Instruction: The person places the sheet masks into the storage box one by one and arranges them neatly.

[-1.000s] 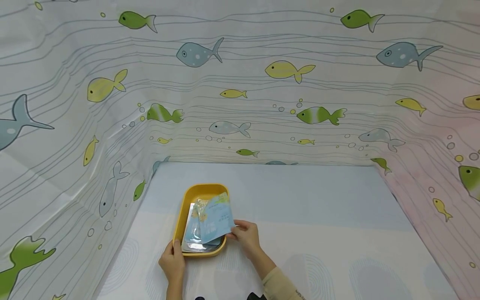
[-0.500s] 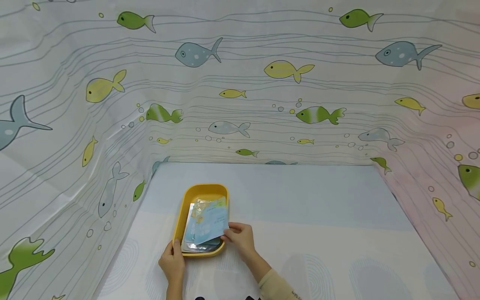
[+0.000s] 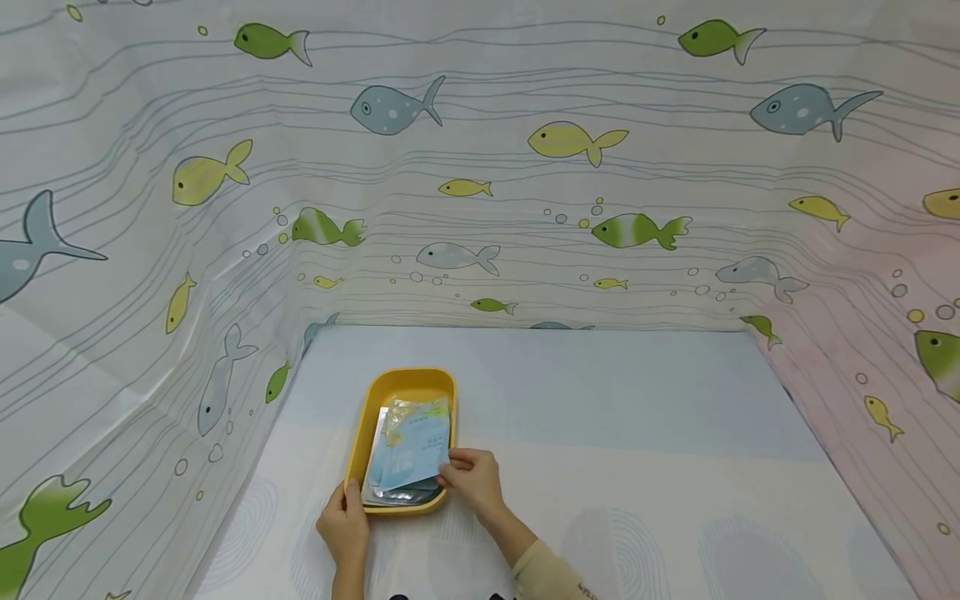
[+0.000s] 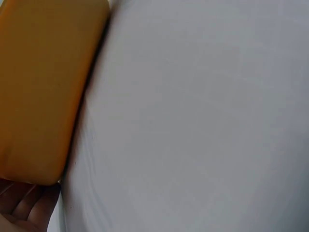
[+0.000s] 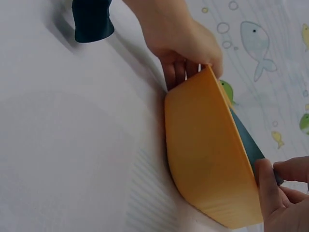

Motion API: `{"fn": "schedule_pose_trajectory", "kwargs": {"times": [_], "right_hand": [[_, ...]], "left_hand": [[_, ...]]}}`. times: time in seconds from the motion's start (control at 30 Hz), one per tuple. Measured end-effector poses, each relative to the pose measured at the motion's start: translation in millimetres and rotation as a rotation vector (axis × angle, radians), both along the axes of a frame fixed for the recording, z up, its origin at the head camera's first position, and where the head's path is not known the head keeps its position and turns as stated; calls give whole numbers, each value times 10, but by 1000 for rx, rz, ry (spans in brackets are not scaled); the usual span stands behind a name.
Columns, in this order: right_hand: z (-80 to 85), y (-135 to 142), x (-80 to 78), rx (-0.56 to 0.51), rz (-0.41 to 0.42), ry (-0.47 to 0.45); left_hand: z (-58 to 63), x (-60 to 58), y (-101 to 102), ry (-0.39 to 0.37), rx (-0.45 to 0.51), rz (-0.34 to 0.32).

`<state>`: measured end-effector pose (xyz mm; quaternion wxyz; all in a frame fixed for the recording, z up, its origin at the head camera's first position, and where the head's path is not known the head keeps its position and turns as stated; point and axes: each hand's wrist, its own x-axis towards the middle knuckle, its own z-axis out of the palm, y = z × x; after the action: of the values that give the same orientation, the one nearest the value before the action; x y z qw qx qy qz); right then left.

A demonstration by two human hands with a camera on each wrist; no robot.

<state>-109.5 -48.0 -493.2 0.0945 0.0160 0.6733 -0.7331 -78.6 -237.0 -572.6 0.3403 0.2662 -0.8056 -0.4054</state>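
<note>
A yellow plastic tray (image 3: 405, 379) stands at the left of the table, holding several flat packets and a silvery sheet (image 3: 405, 497). My left hand (image 3: 345, 525) grips its near left corner, thumb over the rim; in the left wrist view its fingers (image 4: 38, 205) are against the tray's outer wall (image 4: 43, 96). My right hand (image 3: 476, 482) pinches the near right corner of the top light blue packet (image 3: 416, 450), over the tray's right rim. In the right wrist view, thumb and finger of the right hand (image 5: 285, 193) hold a dark-looking packet edge (image 5: 247, 140) above the rim.
The pale patterned table (image 3: 600, 400) extends to the right of the tray. White sheets with printed fish (image 3: 465, 208) enclose the back and both sides. A dark cylindrical thing (image 5: 91, 21) shows at the top of the right wrist view.
My right hand has moved slightly left and toward me, bringing the light blue packet inside the tray and over the other packets. The left hand and the tray have stayed in place.
</note>
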Motion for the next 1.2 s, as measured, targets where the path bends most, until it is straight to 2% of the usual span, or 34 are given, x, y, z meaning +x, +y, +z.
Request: {"fn": "schedule_pose_trajectory", "kwargs": {"times": [0.1, 0.33, 0.43, 0.57, 0.77, 0.93, 1.03, 1.2], "right_hand": [[94, -2, 34, 55, 17, 41], [-190, -53, -42, 72, 44, 72], [-263, -77, -63, 136, 48, 91], [-281, -102, -62, 231, 52, 127], [-278, -120, -51, 355, 60, 242], [-294, -129, -39, 444, 33, 350], [-295, -127, -35, 443, 24, 372], [-284, -109, -20, 423, 48, 355]], "left_hand": [[-7, 3, -5, 4, -5, 2], [-8, -1, -13, 8, -13, 2], [-8, -2, -19, 6, -10, 2], [-16, -4, -22, 5, -1, 2], [-21, -6, -19, 1, 0, -1], [-3, -9, -2, 3, 2, 0], [7, -10, 5, 3, 5, -2], [13, 1, -3, -2, 7, 0]]}}
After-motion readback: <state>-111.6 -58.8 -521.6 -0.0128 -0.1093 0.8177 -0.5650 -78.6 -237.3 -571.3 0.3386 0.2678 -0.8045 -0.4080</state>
